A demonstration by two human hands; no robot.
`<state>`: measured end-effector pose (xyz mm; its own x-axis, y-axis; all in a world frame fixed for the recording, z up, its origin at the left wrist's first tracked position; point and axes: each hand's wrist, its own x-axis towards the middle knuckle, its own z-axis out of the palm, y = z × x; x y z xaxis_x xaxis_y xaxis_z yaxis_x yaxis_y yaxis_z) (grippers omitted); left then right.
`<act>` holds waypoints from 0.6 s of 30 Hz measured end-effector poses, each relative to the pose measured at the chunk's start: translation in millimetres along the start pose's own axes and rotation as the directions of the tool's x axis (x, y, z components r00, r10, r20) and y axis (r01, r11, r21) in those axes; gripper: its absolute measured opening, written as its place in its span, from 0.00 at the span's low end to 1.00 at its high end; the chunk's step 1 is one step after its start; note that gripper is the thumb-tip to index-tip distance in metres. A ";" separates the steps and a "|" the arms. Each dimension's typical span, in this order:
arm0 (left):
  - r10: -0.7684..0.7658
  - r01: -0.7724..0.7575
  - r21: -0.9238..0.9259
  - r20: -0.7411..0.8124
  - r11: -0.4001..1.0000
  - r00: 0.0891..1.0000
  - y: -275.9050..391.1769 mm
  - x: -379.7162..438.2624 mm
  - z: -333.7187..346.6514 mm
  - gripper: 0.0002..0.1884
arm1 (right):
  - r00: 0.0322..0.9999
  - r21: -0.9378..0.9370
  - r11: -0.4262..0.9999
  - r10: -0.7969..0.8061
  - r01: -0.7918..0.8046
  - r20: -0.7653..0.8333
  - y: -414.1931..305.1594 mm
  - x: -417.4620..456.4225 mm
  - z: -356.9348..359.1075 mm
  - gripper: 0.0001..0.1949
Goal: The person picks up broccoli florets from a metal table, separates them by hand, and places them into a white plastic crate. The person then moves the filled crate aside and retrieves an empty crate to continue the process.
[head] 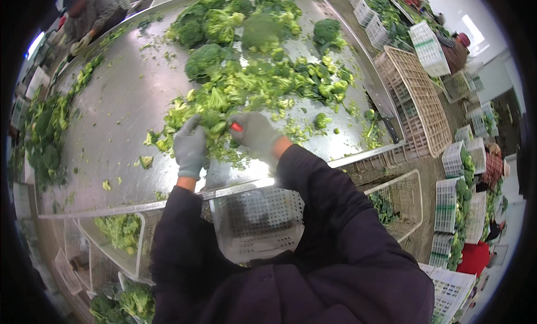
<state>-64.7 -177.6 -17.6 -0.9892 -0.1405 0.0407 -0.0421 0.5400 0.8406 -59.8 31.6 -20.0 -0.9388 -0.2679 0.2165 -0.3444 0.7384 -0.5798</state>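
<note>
My left hand (191,147), in a grey glove, is at the near edge of a heap of cut broccoli florets (260,82). Its fingertips are beside a green broccoli piece (215,123) between my hands; whether they grip it is unclear. My right hand (255,131), gloved alike, closes around a tool with a red handle (236,126). The tool's working end cannot be made out. Whole broccoli heads (205,61) lie beyond the florets on the metal table (126,114).
A black-handled knife (391,130) lies at the table's right corner. Below the raised table edge (235,192) stands a white plastic crate (260,223) before my body. Another crate (142,244) holds florets. A co-worker (90,17) stands at the far left; stacked crates (413,97) line the right.
</note>
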 end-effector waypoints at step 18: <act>-0.026 0.150 -0.589 0.213 0.794 0.977 29.6 -15.9 22.6 0.17 | 0.844 0.781 0.504 0.534 -0.370 0.054 97.0 2.7 -81.0 0.17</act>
<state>-53.3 -140.7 -5.5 -0.9949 0.0254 -0.0976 -0.0994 -0.0813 0.9917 -95.4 152.6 -12.0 -0.9762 0.1347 -0.1698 0.1698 -0.0118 -0.9854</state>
